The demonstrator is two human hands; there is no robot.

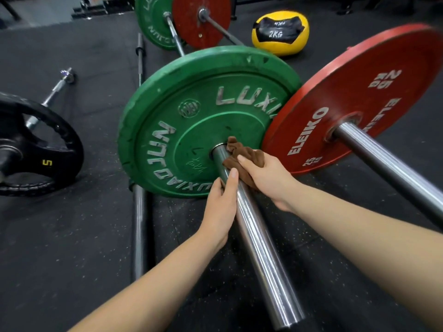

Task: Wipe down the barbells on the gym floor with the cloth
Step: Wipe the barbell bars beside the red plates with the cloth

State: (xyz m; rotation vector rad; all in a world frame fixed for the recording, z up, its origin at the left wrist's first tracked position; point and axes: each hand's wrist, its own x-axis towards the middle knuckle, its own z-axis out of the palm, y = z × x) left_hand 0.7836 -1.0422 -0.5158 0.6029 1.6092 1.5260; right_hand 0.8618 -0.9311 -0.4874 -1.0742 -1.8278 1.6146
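A chrome barbell sleeve (pixel 261 255) runs from the bottom of the view up into a green plate (pixel 182 121). My right hand (pixel 268 178) grips a brown cloth (pixel 242 152) bunched against the sleeve right where it meets the plate. My left hand (pixel 221 204) lies against the sleeve's left side just below the cloth, thumb on top of the steel. A second barbell sleeve (pixel 393 168) with a red plate (pixel 359 97) sits to the right.
A thin bare bar (pixel 139 212) lies on the black rubber floor left of the green plate. A black 5 kg plate (pixel 48 149) on a short bar is at far left. A yellow 2 kg medicine ball (pixel 280 32) and another green and red plate lie beyond.
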